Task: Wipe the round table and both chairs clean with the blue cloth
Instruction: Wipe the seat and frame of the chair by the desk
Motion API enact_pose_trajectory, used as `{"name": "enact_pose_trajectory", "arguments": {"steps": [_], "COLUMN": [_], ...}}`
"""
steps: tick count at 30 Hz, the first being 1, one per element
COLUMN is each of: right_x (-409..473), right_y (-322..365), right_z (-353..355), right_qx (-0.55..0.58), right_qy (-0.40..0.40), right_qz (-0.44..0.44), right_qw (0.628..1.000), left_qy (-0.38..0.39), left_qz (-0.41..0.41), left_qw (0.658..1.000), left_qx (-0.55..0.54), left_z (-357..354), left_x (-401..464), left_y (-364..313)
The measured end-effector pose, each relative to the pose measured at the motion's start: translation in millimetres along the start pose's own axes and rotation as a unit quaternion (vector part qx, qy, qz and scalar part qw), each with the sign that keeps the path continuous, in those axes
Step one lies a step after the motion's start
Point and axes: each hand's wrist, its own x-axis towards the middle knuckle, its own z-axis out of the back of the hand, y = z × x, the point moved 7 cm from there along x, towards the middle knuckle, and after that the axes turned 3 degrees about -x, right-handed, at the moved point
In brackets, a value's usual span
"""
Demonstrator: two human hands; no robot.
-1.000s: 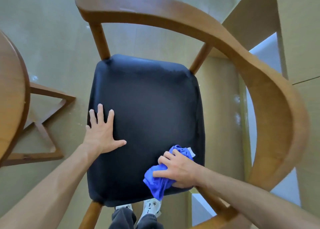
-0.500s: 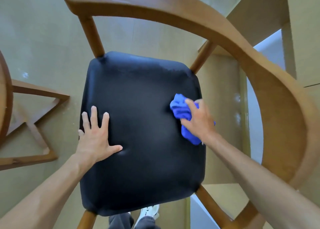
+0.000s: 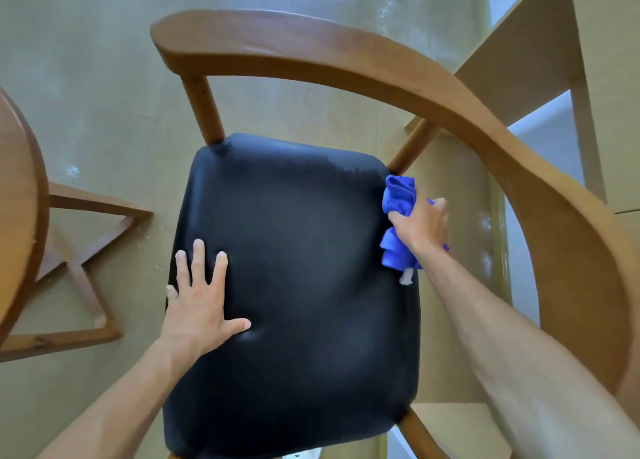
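Right hand (image 3: 420,228) is curled round the bunched blue cloth (image 3: 398,198), pressed at the right edge of the black padded chair seat (image 3: 294,285). Left hand (image 3: 199,302) is laid flat, fingers spread, on the seat's left side. Round table edge (image 3: 20,216) is seen far left.

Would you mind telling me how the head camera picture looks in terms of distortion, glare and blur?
Head view: wide-angle bending bows the chair's wooden backrest; soft sheen on the black seat near the left hand; pale glare patches on the floor; right hand and blue cloth slightly soft.
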Motion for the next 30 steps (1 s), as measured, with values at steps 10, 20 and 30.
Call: {"name": "enact_pose_trajectory", "arguments": {"steps": [10,20,30], "right_x": [0,-53,-87], "right_y": [103,177,0], "right_z": [-19,-44,-29], "right_qx": [-0.016,-0.119,0.004], "right_qy": [-0.091,-0.028,-0.024], "right_qz": [0.001,0.328,0.056], "right_qw": [0.996,0.937,0.998], "left_qy": [0.010,0.005,-0.003], "left_qz": [0.008,0.007,0.007], "left_qw": [0.999,1.000,1.000], "left_qx": [0.044,-0.017,-0.011], "left_z": [-3,2,-2], "left_x": [1,-1,2], "left_y": [-5,-2,1]}}
